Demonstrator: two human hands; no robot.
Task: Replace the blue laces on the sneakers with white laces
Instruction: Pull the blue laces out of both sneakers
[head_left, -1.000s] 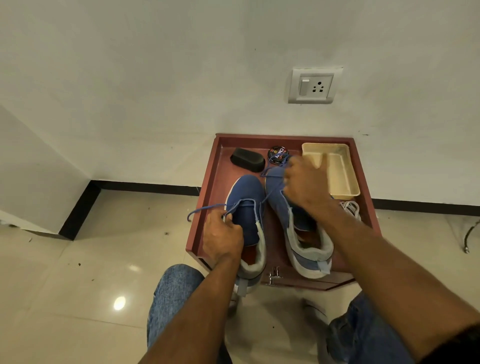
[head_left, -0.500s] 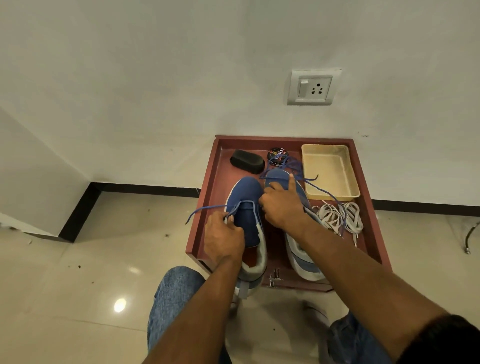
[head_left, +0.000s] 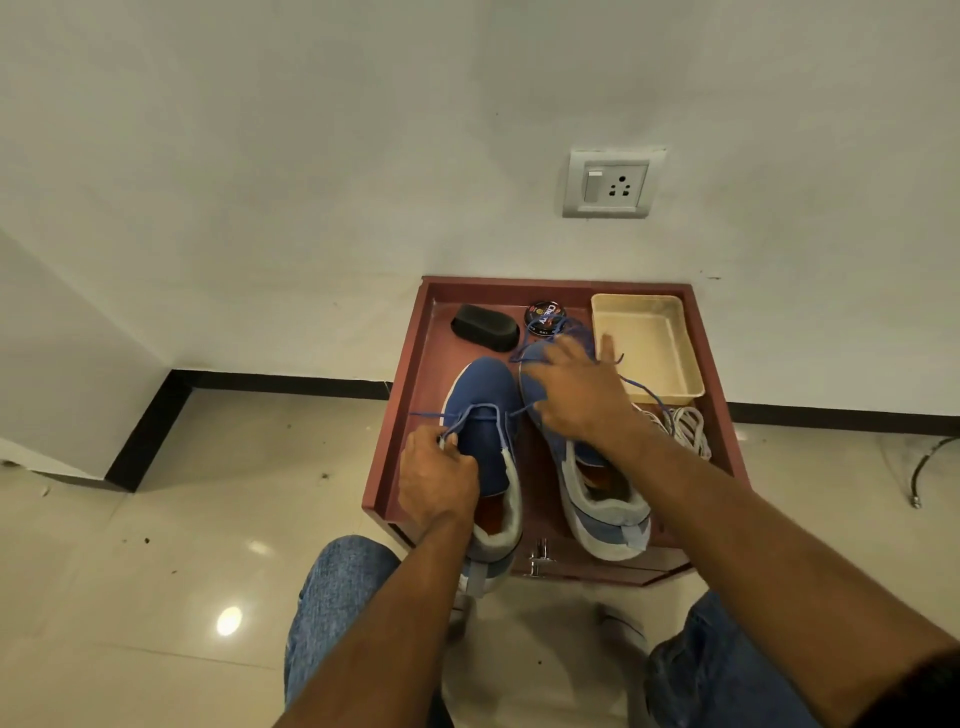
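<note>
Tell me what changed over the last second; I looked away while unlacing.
The right hand came back from the far end of the right blue sneaker to the left sneaker's lace, then moved onto the right sneaker again, fingers now spread. The white laces are partly uncovered. The left hand kept pinching the thin blue lace on the left blue sneaker. Both sneakers, the black brush, round polish tin and cream plastic tray stayed put.
</note>
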